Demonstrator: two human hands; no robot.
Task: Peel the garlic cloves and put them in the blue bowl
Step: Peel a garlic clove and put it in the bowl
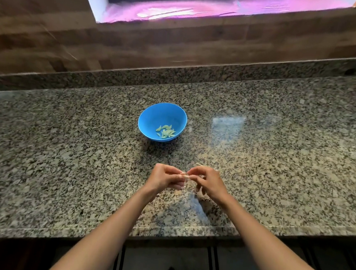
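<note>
A blue bowl [150, 119] stands on the speckled granite counter, and several peeled garlic cloves [166, 131] lie in its bottom. Nearer to me, above the counter, my left hand [164, 176] and my right hand [207, 181] meet fingertip to fingertip. Between them they pinch one small garlic clove [184, 174], which is mostly hidden by the fingers. A thin, see-through bit of skin hangs below the clove. Both hands are about a hand's length in front of the bowl.
The granite counter [63, 157] runs left to right, with a raised granite ledge and a wooden wall behind it. A small pale scrap [199, 164] lies just beyond my right hand. The counter's front edge [164, 232] is below my forearms.
</note>
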